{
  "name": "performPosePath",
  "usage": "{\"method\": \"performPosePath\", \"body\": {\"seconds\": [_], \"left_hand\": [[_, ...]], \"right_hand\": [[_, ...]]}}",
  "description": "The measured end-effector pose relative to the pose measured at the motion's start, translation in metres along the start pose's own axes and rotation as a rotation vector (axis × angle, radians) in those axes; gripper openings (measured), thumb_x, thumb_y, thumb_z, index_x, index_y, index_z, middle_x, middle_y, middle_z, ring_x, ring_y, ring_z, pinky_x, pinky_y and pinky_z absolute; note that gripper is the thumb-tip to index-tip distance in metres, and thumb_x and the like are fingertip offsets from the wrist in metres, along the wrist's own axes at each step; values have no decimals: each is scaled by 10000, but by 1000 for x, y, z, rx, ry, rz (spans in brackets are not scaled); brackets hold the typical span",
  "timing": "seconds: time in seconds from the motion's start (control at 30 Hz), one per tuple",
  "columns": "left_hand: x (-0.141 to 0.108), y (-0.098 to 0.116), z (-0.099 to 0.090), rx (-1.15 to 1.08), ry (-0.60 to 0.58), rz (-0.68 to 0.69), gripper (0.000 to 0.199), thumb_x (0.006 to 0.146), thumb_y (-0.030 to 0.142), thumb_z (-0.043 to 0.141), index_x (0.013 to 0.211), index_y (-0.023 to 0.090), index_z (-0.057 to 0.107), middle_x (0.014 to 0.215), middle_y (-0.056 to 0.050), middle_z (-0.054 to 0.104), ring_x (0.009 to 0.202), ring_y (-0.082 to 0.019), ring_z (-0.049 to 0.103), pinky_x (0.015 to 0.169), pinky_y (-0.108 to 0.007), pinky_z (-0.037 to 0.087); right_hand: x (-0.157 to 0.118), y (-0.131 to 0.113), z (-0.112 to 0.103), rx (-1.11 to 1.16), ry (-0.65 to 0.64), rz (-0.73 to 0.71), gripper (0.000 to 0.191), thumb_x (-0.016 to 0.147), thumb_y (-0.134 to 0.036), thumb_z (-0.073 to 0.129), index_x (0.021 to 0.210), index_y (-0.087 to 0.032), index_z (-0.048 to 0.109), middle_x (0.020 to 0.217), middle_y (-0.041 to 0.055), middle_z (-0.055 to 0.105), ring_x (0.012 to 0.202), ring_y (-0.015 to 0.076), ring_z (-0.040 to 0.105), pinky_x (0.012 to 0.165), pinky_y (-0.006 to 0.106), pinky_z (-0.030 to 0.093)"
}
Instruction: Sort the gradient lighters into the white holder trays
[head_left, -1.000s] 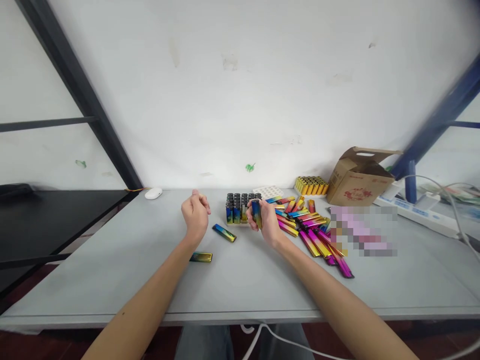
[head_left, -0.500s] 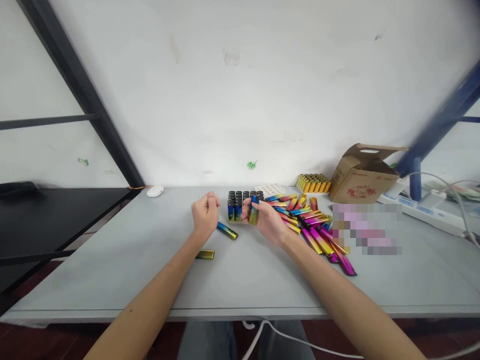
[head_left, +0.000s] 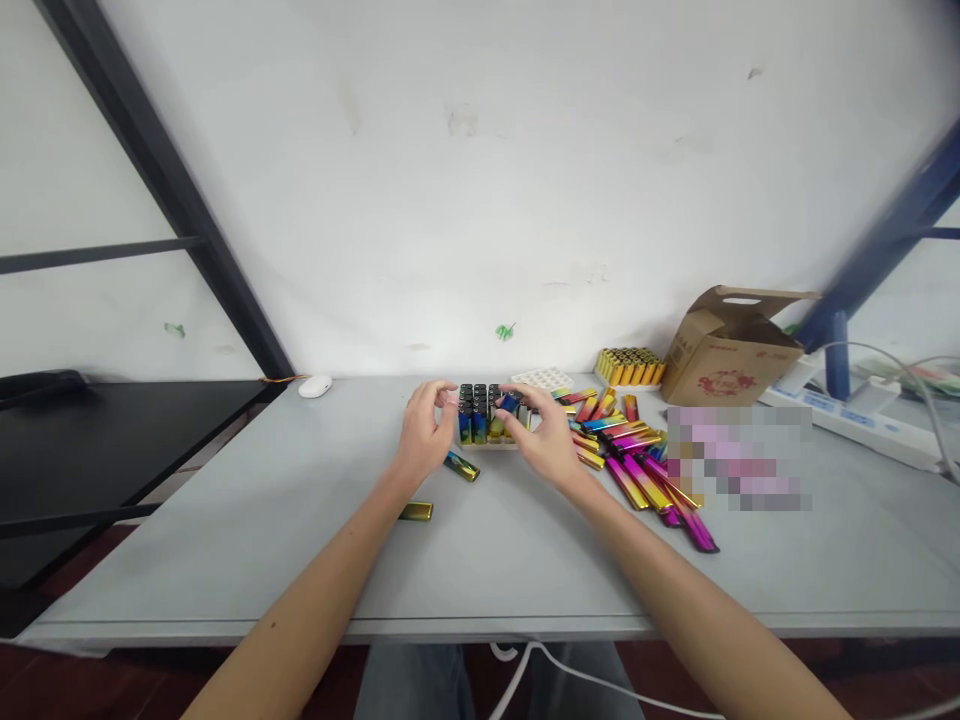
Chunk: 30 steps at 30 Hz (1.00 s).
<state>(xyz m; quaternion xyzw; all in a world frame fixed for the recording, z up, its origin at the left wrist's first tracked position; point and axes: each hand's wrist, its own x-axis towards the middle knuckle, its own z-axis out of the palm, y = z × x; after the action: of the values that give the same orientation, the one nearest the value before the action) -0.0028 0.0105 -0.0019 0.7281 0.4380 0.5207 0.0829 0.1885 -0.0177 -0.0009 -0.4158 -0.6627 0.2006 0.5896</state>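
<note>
Over the front of the rack (head_left: 487, 446), right of its middle, a blue-gold lighter (head_left: 508, 404) tilts, pinched between the fingers and thumb of the right hand (head_left: 547, 442). At the rack's left side, the left hand (head_left: 427, 432) has its fingers bent towards the thumb; I cannot tell whether they touch the rack. Two loose lighters (head_left: 463, 467) lie before the rack's left side, a bright pile (head_left: 646, 485) to its right.
</note>
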Motion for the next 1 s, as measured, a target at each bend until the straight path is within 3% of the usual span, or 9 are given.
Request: {"method": "performPosePath", "body": {"seconds": [0.13,0.23,0.33,0.57,0.7,0.8,1.0], "left_hand": [[-2,-8,0,102,-147,49,349,907,345,521,1229,210,529,1190,-111,586,1137,-279,547,1017,-445,406],[-5,-13,-1,142,-334,105,546,892,390,577,1391,233,421,1432,-133,450,1362,-318,389,1123,-488,315],[-7,-16,-2,186,-442,102,643,901,415,575,1471,240,336,1548,-143,311,1451,-336,258,1157,-507,273],[-6,-24,-2,248,-464,96,811,845,368,633,1526,242,211,1581,-139,256,1462,-348,234,1166,-516,274],[-8,-28,1,245,-474,81,894,817,361,662,1543,248,152,1574,-135,273,1452,-344,258,1155,-513,293],[-8,-30,1,231,-492,80,916,815,357,662,1551,249,128,1582,-126,269,1451,-335,269,1151,-495,301],[-2,-40,-14,243,-617,-77,1183,727,644,704,1573,171,25,1604,-202,209,1462,-393,239,1134,-514,308]], "right_hand": [[-3,8,1,-281,-100,-157,154,808,-255,690,960,-256,708,1004,87,686,1081,287,572,978,475,416],[-5,14,2,-391,-167,-235,179,813,-234,689,990,-254,698,1066,103,670,1134,293,566,990,473,418],[-5,18,2,-445,-184,-247,246,810,-233,698,1055,-242,674,1115,106,659,1127,285,574,982,471,435],[-2,17,-3,-565,-174,-361,208,822,-268,718,1025,-232,693,1048,90,653,1126,277,553,974,446,455],[-2,21,-2,-661,-79,-406,261,838,-300,702,1092,-239,704,1149,117,600,1101,280,542,957,452,471],[-3,25,1,-719,-93,-420,311,867,-305,666,1171,-245,686,1227,124,592,1186,295,506,1004,475,453],[-6,25,4,-767,-122,-419,446,922,-352,556,1337,-190,581,1391,152,520,1349,329,387,1095,507,386]]}}
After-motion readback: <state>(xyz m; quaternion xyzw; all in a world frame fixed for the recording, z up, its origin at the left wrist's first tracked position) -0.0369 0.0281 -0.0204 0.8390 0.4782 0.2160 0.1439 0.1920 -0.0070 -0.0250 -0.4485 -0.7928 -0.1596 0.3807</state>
